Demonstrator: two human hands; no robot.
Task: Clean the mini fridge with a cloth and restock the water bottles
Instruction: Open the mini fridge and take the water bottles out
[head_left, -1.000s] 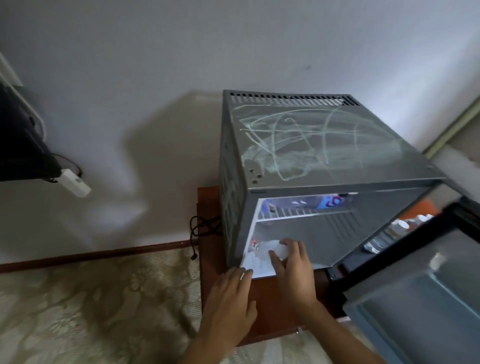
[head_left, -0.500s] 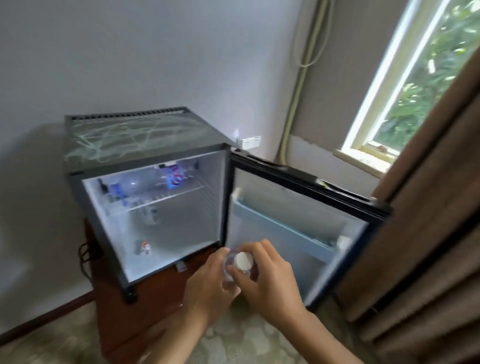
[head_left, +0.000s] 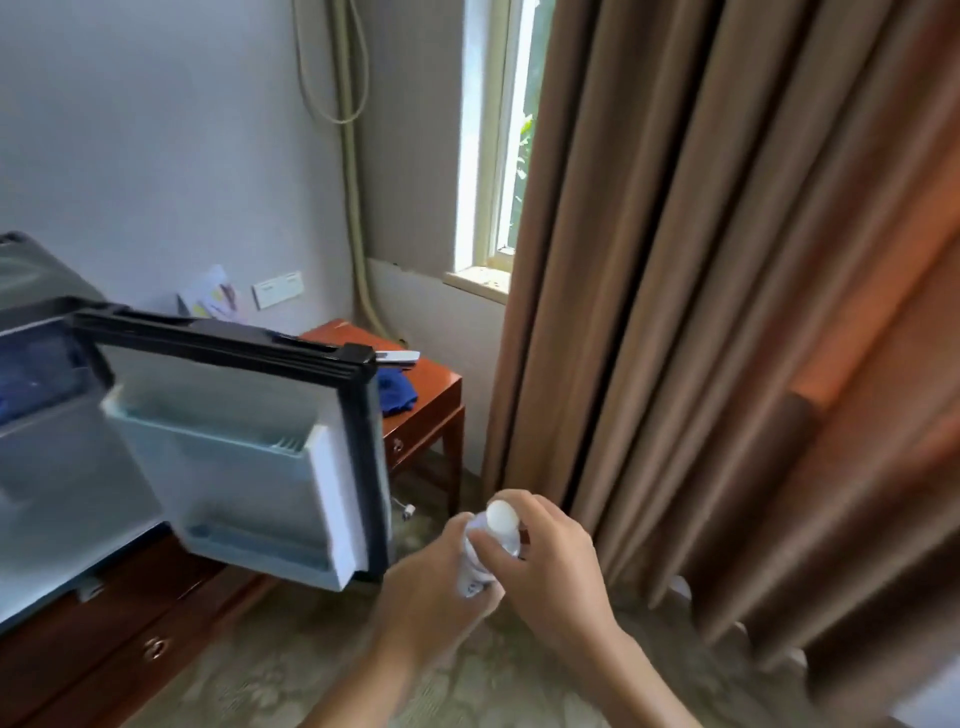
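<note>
A small clear water bottle (head_left: 475, 566) with a white cap is held upright in front of me, low in the middle. My left hand (head_left: 436, 587) wraps its body from the left and my right hand (head_left: 545, 561) grips it near the cap. The mini fridge (head_left: 31, 467) stands at the far left with its door (head_left: 249, 457) swung wide open toward me, its white door shelves showing nothing in them. A blue cloth (head_left: 396, 393) lies on the wooden side table (head_left: 436, 384) behind the door.
Heavy brown curtains (head_left: 727, 312) hang at the right beside a window (head_left: 498, 156). A wooden cabinet (head_left: 130, 623) carries the fridge. Patterned carpet (head_left: 311, 649) covers the floor. A white remote-like object (head_left: 397, 356) lies on the side table.
My view has swung right, from the fridge top to the open door and curtains. Both hands have come out of the fridge with the bottle and moved right, away from the opening.
</note>
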